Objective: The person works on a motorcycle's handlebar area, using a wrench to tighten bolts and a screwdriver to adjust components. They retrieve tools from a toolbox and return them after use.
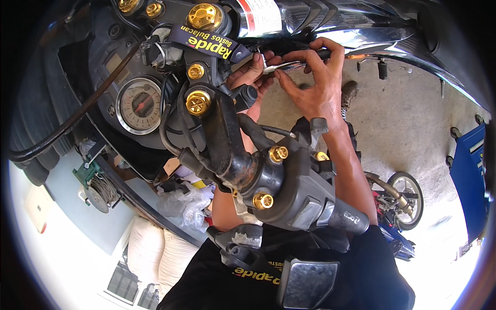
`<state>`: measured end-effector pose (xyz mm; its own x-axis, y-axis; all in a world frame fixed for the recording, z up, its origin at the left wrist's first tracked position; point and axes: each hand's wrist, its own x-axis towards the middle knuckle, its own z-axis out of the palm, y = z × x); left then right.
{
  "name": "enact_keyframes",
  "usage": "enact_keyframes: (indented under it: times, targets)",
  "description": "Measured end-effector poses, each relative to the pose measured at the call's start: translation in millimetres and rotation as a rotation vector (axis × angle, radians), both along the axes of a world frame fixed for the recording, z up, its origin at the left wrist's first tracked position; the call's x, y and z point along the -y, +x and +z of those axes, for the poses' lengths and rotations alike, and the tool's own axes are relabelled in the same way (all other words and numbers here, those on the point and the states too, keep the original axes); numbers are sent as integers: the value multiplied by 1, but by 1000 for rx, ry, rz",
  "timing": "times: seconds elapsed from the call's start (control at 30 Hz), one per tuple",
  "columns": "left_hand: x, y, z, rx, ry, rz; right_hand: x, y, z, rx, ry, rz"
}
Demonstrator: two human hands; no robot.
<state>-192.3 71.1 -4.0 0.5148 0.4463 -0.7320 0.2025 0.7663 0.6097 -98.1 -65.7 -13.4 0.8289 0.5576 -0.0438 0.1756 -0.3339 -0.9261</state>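
Lit brightly, apparently by daylight, strongest at lower right. Burns out to white on the wall [57,253] at lower left and on the far floor [431,253]. Glints off the gold bolt [198,103], glossy bodywork [361,26] and silver tool [283,65]. Loses detail in the dark shirt [206,281]. Shows the fingers [335,51] fairly crisp, the wheel [405,199] softer. Bends strongly toward the rim, falling to black corners with bluish fringing.
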Motion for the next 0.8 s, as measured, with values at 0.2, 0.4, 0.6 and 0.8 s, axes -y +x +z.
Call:
enact_keyframes:
  times: [0.2, 0.4, 0.6, 0.8]
  targets:
    - [3, 3, 7, -27, 15, -66, -1, -5, -9, 163, -71, -27]
    - [4, 1, 10, -91, 10, -51, 1, 0, 8, -45, -52, -32]
    - [18, 3, 23, 18, 142, -36, -4, -6, 27, 303, 226, -48]
    - [13, 13, 16, -177, 111, 82, -2, -4, -9, -732, 323, -439]
